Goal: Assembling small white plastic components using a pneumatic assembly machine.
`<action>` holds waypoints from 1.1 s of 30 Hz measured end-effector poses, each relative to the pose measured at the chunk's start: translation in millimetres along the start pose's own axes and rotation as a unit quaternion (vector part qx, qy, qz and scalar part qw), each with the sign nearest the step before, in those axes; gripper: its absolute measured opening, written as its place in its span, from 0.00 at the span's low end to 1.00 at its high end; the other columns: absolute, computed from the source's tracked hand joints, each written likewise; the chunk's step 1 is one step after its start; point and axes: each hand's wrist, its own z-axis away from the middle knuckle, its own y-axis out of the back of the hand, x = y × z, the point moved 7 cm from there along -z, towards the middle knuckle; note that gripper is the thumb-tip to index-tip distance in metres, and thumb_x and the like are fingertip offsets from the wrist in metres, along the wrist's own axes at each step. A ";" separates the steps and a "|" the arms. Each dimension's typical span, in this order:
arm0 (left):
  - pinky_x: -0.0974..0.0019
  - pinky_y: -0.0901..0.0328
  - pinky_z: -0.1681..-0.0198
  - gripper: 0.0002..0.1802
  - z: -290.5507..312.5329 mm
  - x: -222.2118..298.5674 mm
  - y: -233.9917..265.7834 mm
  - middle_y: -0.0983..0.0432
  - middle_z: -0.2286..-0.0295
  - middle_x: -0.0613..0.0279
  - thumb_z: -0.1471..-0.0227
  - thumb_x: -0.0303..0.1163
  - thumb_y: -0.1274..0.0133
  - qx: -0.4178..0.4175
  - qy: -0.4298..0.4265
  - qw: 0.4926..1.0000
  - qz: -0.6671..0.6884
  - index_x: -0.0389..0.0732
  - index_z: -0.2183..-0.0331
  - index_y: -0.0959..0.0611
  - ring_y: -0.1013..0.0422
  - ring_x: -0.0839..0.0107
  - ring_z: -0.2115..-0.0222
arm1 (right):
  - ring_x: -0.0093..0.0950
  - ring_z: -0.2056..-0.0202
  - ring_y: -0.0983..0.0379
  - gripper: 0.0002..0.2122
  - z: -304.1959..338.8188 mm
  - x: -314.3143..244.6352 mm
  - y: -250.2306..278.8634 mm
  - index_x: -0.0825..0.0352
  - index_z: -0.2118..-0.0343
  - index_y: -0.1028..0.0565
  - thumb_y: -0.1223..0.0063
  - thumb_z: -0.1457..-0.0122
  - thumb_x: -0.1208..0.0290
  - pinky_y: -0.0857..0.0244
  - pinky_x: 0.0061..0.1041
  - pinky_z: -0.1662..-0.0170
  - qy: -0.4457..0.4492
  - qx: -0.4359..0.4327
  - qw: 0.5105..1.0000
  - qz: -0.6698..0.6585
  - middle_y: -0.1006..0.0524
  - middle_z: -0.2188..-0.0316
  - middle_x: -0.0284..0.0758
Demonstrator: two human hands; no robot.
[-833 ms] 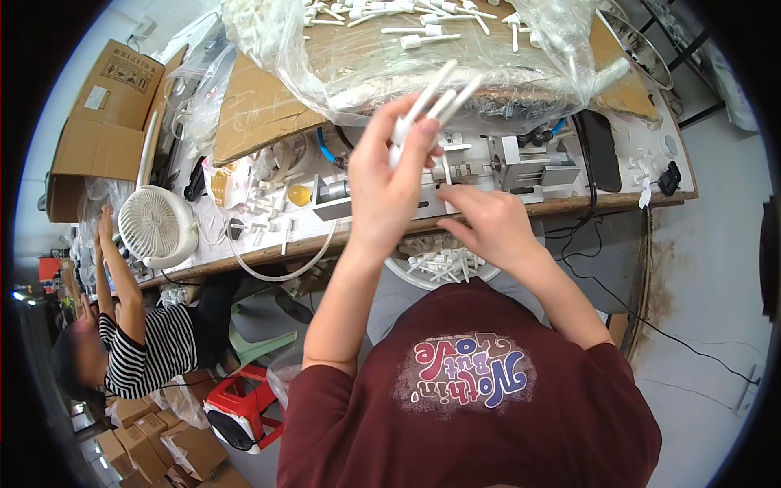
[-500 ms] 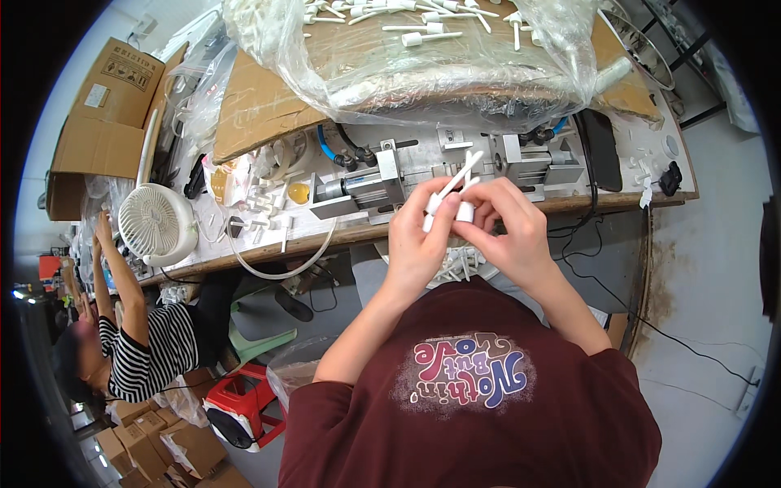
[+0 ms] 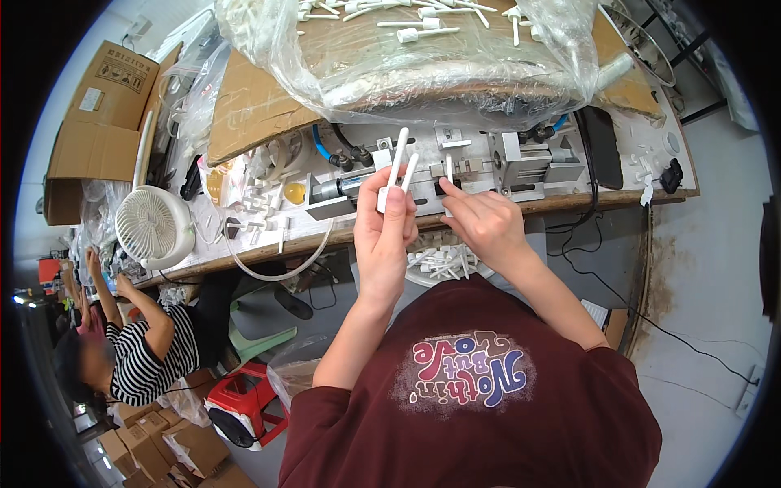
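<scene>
My left hand (image 3: 381, 252) is closed around a couple of white capped plastic sticks (image 3: 398, 159), their stems pointing up and away from me. Just to the right, my right hand (image 3: 492, 226) pinches another white capped stick (image 3: 449, 169) between thumb and fingertips. Its stem stands upright in front of a metal clamping fixture (image 3: 472, 167) on the bench. The fingers partly cover its lower end, so I cannot tell whether it touches the fixture. Below my hands, a bowl (image 3: 421, 277) at my lap holds many similar white pieces.
Metal cylinder units (image 3: 346, 193) flank the fixture, with blue hoses. Behind them, a plastic sheet (image 3: 455, 89) over cardboard carries more white sticks. A white fan (image 3: 154, 226) stands at left, a black phone (image 3: 603, 146) lies at right. A person in a striped shirt (image 3: 154, 354) works at far left.
My hands have moved apart. The left one has shifted left with its sticks, while the right one has turned, bringing a single stick in front of the fixture.
</scene>
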 end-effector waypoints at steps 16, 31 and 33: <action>0.71 0.36 0.63 0.25 4.0 -4.0 -6.9 0.29 0.57 0.57 0.33 0.36 0.66 -0.031 0.065 0.994 0.078 0.35 0.39 0.42 0.34 0.78 0.67 | 0.27 0.71 0.23 0.12 -7.6 -0.5 1.6 0.64 0.68 0.22 0.35 0.59 0.72 0.35 0.23 0.72 -0.010 0.005 0.999 0.050 0.20 0.57 0.34; 0.64 0.35 0.47 0.29 3.2 -10.6 3.6 0.34 0.47 0.50 0.37 0.30 0.55 0.000 0.040 0.994 0.098 0.34 0.38 0.42 0.31 0.67 0.51 | 0.28 0.81 0.27 0.14 -10.3 0.5 -1.2 0.66 0.67 0.23 0.34 0.58 0.72 0.32 0.23 0.74 -0.017 -0.030 0.998 0.056 0.20 0.57 0.37; 0.63 0.35 0.46 0.29 2.5 -14.0 4.7 0.34 0.47 0.50 0.37 0.30 0.55 0.008 0.042 0.996 0.084 0.34 0.38 0.43 0.32 0.66 0.50 | 0.30 0.75 0.23 0.12 -11.1 -0.9 14.6 0.67 0.66 0.24 0.37 0.55 0.72 0.29 0.27 0.70 -0.069 -0.003 0.995 -0.066 0.21 0.61 0.38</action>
